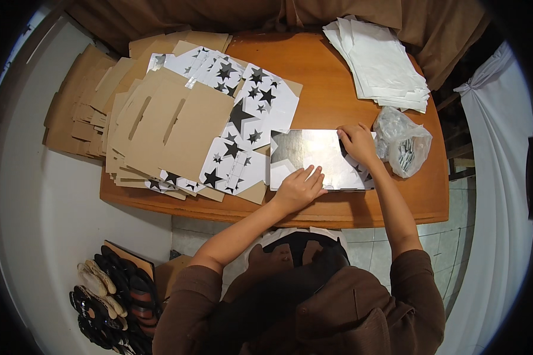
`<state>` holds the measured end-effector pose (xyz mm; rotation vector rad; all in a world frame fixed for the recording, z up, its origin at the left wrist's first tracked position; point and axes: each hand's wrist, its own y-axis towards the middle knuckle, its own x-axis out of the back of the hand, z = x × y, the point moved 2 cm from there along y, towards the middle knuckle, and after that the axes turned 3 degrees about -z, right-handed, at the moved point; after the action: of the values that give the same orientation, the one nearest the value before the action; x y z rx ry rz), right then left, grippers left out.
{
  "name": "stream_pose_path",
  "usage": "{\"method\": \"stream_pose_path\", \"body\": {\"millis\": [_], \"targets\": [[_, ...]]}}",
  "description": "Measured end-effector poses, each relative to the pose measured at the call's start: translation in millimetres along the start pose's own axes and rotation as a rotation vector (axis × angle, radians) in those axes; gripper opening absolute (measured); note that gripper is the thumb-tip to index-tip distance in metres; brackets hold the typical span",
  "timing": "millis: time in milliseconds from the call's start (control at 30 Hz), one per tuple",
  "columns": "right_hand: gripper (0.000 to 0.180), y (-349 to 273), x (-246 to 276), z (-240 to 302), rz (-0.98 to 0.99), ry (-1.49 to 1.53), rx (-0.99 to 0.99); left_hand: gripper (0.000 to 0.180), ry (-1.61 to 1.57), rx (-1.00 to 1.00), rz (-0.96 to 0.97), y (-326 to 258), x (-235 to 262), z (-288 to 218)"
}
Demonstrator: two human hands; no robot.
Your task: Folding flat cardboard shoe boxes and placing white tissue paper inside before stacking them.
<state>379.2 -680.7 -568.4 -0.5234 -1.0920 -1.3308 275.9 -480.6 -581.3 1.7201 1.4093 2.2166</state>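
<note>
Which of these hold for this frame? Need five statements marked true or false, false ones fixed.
1. The bare left hand and bare right hand both touch the shiny silver rectangular box. True.
2. The crumpled translucent plastic bag sits left of the box. False: it is on the right.
3. Flat brown cardboard pieces are piled on the left of the glossy brown wooden table. True.
4. Thin white sheets lie under the left hand. False: they lie at the far right.
</note>
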Motion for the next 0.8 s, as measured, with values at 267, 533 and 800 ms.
{"method": "stream_pose_path", "body": {"millis": [267,533,800], "targets": [[0.025,-27.8,29.7,-12.2,-0.07,0.076,-0.246,0.04,-0.031,-0.163,0.102,21.8,3.9,13.8],[0.025,-64.4,47.0,-34.4,-0.243,0.14,-0.381,0.036,0.101,-0.134,0.068,53.8,-10.0,57.4],[0.035,-90.2,28.3,-48.9,-0.204,0.265,-0.406,0.052,0.083,0.144,0.134,54.3,-23.7,58.6]]}}
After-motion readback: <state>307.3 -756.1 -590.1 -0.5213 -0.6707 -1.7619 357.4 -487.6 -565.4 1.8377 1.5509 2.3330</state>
